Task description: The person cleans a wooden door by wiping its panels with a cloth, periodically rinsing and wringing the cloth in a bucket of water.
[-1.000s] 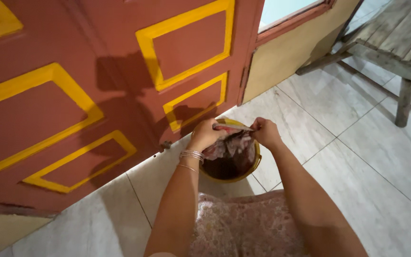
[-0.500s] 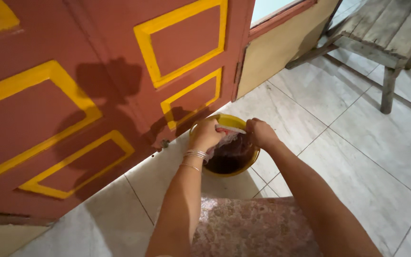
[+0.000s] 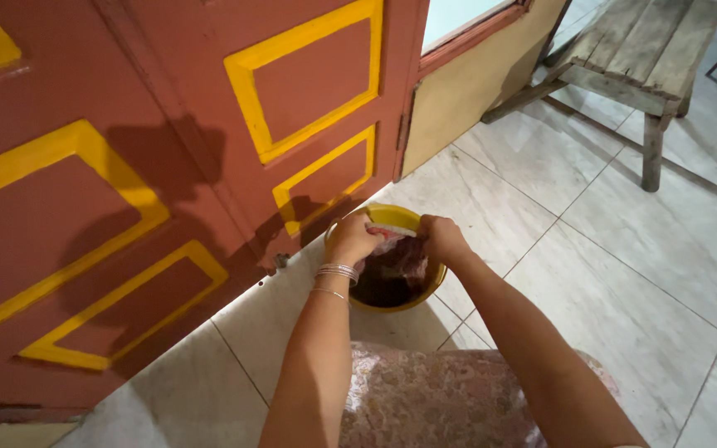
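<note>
Looking down from my head, I see my left hand (image 3: 352, 238) closed in a fist on one end of a reddish wet cloth (image 3: 398, 251), thin bangles on that wrist. My right hand (image 3: 443, 239) is clenched on the other end of the same cloth, so the cloth is bunched between my two fists. It hangs over the mouth of a yellow bucket (image 3: 396, 219), which stands on the floor just beyond my knees; the inside of the bucket looks dark, and I cannot tell what is in it.

The floor (image 3: 641, 274) is pale, glossy tile with thin dark grout lines running diagonally. The bucket stands close to the foot of a large reddish-brown door (image 3: 176, 141) with raised panels outlined in yellow; my shadow falls across its lower panels. To the right of the door is a yellowish wall (image 3: 475, 91) with a strip of window above it. Farther off, at the upper right, a weathered wooden bench (image 3: 636, 58) stands on the tiles, well apart from the bucket. My lap, in pink patterned fabric (image 3: 441, 398), fills the bottom edge.
</note>
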